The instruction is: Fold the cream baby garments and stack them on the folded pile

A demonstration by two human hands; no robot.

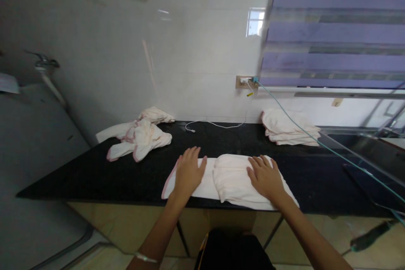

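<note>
A white cloth point(237, 177) with pink edging lies partly folded on the black counter, its right part doubled over into a thicker layer. My left hand point(189, 169) rests flat on the thin left part, fingers stretched out. On the folded right part lies my right hand point(265, 177), palm down with its fingers spread. Neither hand grips the cloth. Left of my left hand is a crumpled heap of similar white cloths point(142, 135). Behind my right hand, near the wall, sits a stack of folded white cloths point(289, 127).
The black counter point(133, 185) runs along a white tiled wall. A white cable point(218, 125) lies at its back, below a wall socket point(247, 82). A green cord point(294, 121) crosses toward the sink point(373, 152) at right. Purple blinds point(335, 33) hang above.
</note>
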